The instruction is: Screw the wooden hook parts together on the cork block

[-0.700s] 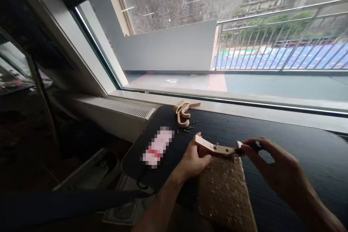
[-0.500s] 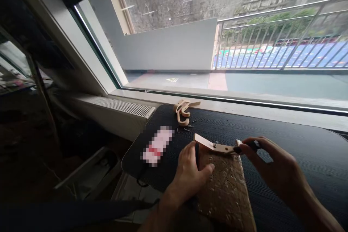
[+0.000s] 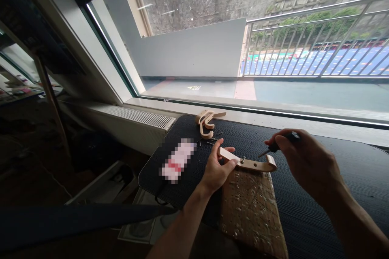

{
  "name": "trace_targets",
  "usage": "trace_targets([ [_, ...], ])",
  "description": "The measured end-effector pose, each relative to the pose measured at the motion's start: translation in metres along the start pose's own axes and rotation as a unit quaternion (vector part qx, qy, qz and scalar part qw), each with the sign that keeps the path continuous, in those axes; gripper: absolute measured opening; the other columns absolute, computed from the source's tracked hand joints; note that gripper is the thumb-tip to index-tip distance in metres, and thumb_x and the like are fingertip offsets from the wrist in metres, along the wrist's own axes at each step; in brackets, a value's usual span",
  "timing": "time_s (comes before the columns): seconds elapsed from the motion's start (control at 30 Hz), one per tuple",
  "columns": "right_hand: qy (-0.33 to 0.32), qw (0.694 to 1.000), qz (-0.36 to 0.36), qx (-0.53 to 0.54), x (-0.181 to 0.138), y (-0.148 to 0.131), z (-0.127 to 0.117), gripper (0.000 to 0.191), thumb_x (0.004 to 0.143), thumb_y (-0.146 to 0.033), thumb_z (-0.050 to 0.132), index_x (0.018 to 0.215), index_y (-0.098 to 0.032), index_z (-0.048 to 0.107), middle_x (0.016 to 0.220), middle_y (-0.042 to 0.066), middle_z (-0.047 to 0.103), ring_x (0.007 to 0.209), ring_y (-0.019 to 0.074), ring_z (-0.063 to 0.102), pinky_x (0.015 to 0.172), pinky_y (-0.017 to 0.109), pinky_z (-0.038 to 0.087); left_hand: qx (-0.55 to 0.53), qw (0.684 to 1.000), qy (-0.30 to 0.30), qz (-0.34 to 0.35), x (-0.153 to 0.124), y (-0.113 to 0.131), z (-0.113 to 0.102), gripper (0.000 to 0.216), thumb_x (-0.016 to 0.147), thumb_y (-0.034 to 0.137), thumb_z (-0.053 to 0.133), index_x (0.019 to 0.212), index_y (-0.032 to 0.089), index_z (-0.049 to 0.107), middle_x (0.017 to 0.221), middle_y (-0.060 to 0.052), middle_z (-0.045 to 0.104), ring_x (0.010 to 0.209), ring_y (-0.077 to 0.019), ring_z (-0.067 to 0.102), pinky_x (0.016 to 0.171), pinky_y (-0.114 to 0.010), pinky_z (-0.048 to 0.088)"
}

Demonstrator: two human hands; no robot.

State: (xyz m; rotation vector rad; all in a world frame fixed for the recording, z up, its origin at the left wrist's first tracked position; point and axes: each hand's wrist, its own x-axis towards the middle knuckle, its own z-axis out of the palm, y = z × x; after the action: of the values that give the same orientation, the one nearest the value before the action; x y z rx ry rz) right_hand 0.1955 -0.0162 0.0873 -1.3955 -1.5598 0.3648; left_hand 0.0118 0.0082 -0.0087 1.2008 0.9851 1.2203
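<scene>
Left hand (image 3: 217, 168): lower middle of the frame, thumb and fingers pinching the left end of the wooden piece (image 3: 252, 165).
Right hand (image 3: 306, 162): right of centre, fingers curled tight around the dark handle of a screwdriver (image 3: 267, 151).
Wooden piece: a pale curved strip with an upturned right end, lying across the far edge of the board (image 3: 252, 210), at the centre of the frame.
Screw (image 3: 243, 159): stands tilted in the wooden piece, near its middle.
Screwdriver: slants down and left, its tip just beside the screw; contact cannot be told.
Board: brown and pitted, lying on the dark ribbed surface (image 3: 334, 178), running toward the bottom edge.
Spare hooks (image 3: 206, 123): a few pale wooden ones at the far edge of the surface, by the window.
Loose screws (image 3: 212, 141): scattered between the spare hooks and the left hand.
Packet (image 3: 178, 160): pink and white, blurred, left of the left hand.
</scene>
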Motion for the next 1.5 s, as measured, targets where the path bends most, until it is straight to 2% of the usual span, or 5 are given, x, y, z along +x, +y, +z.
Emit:
trace_targets([
  [0.17,-0.019,0.998,-0.007,-0.060,0.003,0.008,-0.006,0.027,0.086,-0.048,0.048,0.097,-0.024,0.056,0.076,0.002,0.065,0.070,0.0180,0.062,0.061,0.030,0.049,-0.033,0.999,-0.008,-0.002,0.001,0.000,-0.002,0.052,0.078,0.015,0.061,0.127,0.017,0.042,0.103,-0.009,0.067,0.086,-0.0139,0.061,0.081,-0.028,0.047],
  [0.47,-0.128,0.971,0.069,-0.190,-0.019,0.057,0.002,0.045,0.077,-0.061,0.052,0.103,-0.026,0.064,0.090,0.003,0.070,0.070,0.0199,0.064,0.061,0.032,0.050,-0.047,0.999,-0.008,-0.013,0.000,-0.001,-0.005,0.052,0.079,0.015,0.059,0.127,0.017,0.041,0.107,-0.011,0.066,0.091,-0.0154,0.061,0.086,-0.031,0.047],
  [0.93,-0.167,0.968,-0.001,-0.188,-0.042,0.060,0.010,0.034,0.083,-0.047,0.053,0.107,-0.024,0.062,0.091,0.004,0.070,0.072,0.0196,0.066,0.061,0.028,0.051,0.003,1.000,-0.014,-0.010,-0.010,-0.016,-0.008,0.071,0.077,0.016,0.063,0.139,0.020,0.028,0.099,-0.004,0.066,0.098,-0.0179,0.061,0.097,-0.038,0.043],
  [1.33,-0.183,0.960,-0.001,-0.213,-0.043,0.057,0.010,0.032,0.085,-0.048,0.049,0.108,-0.028,0.059,0.099,0.002,0.068,0.078,0.0187,0.065,0.063,0.029,0.050,-0.012,1.000,-0.023,-0.011,-0.012,-0.009,-0.006,0.058,0.077,0.017,0.063,0.130,0.019,0.040,0.111,-0.008,0.064,0.101,-0.0184,0.060,0.097,-0.037,0.044],
  [1.5,-0.168,0.951,-0.034,-0.258,-0.039,0.050,0.006,0.037,0.083,-0.053,0.049,0.112,-0.031,0.058,0.116,0.002,0.061,0.074,0.0182,0.065,0.059,0.031,0.050,0.009,0.999,-0.033,-0.012,-0.012,-0.008,-0.007,0.042,0.082,0.022,0.058,0.123,0.017,0.051,0.114,-0.009,0.064,0.107,-0.0210,0.058,0.099,-0.037,0.042],
])
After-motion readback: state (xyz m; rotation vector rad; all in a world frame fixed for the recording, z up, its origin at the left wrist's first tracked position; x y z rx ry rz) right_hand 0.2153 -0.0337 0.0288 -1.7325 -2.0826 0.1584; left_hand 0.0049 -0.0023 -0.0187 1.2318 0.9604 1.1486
